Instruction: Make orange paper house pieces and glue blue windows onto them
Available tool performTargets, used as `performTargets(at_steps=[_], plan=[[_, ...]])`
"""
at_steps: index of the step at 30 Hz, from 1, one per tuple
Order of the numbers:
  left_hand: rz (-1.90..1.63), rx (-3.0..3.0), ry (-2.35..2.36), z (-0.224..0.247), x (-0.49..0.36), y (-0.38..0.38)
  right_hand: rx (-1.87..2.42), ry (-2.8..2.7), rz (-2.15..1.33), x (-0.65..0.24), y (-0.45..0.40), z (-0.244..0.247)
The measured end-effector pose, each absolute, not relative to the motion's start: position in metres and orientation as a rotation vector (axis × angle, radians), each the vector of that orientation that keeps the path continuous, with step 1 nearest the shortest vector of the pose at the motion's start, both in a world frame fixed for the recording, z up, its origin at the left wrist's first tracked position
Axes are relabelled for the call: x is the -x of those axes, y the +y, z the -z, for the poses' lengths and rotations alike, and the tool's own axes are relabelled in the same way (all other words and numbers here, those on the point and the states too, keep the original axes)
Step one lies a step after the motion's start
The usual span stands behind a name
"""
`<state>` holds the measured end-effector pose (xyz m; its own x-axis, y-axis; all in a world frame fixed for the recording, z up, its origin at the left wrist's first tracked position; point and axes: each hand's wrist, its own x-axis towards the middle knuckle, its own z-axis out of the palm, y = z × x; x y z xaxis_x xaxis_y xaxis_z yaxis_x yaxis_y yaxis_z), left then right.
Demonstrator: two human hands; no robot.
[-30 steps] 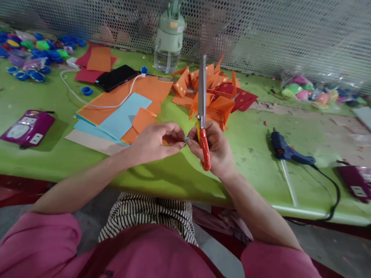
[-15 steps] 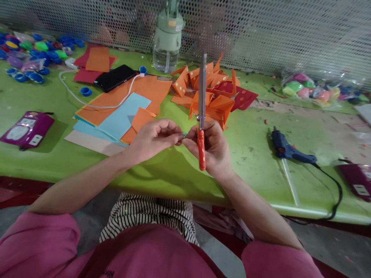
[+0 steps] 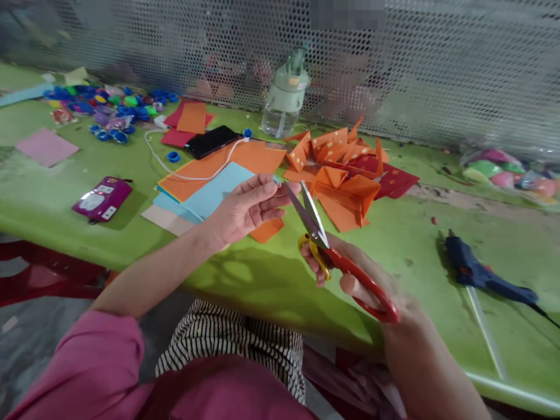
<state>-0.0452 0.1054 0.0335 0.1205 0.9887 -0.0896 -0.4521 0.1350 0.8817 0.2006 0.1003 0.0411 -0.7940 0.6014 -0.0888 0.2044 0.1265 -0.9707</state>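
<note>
My left hand (image 3: 251,207) is raised over the table, thumb and index finger pinched on a tiny pale blue piece (image 3: 276,180), too small to make out well. Its other fingers are loosely extended. My right hand (image 3: 363,274) grips scissors (image 3: 315,236) with one red and one yellow handle loop. The blades stand apart, their tips beside my left fingertips. Under and behind the left hand lie light blue paper (image 3: 214,189) and orange paper (image 3: 266,230). Folded orange paper pieces (image 3: 345,186) are piled just beyond the scissors.
A black phone (image 3: 212,142) with a white cable rests on paper sheets. A water bottle (image 3: 286,96) stands by the perforated metal panel (image 3: 415,76). Blue glue gun (image 3: 481,271) at right, purple power socket (image 3: 102,199) at left, small colourful plastic pieces (image 3: 109,108) behind it.
My right hand has drawn away from the left fingertips to the right. The scissors, upright with blades together before, now tilt toward the left hand, blades apart. The view has shifted left.
</note>
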Motion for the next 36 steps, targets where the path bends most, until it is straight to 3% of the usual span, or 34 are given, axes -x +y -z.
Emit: performTargets(at_steps=[36], plan=[[-1.263,-0.711,0.863,-0.036,0.044,0.106,0.885,-2.140,-1.585,-0.204,0.101,-0.031]])
